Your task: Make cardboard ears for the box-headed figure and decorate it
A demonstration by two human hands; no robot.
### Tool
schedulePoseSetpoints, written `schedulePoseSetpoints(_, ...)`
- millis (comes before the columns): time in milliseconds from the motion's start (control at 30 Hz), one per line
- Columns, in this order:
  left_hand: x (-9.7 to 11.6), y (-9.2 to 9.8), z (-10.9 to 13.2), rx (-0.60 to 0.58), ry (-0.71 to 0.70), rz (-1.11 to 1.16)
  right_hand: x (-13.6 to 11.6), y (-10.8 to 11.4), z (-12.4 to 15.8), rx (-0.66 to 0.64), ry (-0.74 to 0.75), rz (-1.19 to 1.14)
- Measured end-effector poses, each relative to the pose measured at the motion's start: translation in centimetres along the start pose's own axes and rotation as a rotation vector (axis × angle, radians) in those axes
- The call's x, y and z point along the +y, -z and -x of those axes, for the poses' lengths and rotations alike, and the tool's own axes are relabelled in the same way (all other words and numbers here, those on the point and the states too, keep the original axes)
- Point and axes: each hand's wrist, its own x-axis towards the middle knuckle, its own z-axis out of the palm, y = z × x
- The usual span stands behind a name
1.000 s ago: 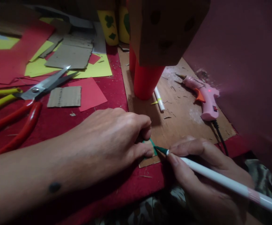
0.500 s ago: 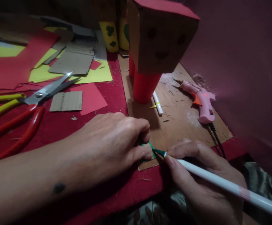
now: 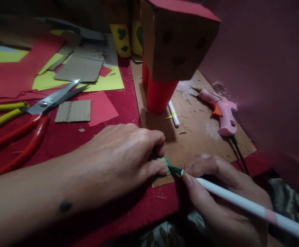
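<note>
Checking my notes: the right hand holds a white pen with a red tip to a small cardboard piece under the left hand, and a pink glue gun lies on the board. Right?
Not quite: the head view shows a green tip, not red, on the white pen the right hand holds to the cardboard piece. The rest stands.

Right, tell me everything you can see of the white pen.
The white pen looks like smooth plastic: long slim barrel, pale pink band, tapered green tip, uncapped. The right hand grips it near the tip. It slants, tip pointing left at the green-marked edge of a small card piece; its back end runs out of the picture.
</note>
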Motion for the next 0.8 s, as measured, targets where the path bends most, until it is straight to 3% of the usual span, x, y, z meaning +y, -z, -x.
schedulePoseSetpoints(500,0.28,0.19,-0.08,-0.021,0.014,-0.028,-0.04,-0.33,0.14,0.053,-0.028,-0.031)
schedulePoseSetpoints(800,-0.02,-0.01,0.18,-0.008,-0.009,0.011,0.61,0.03,0.51,-0.002,-0.031,-0.069)
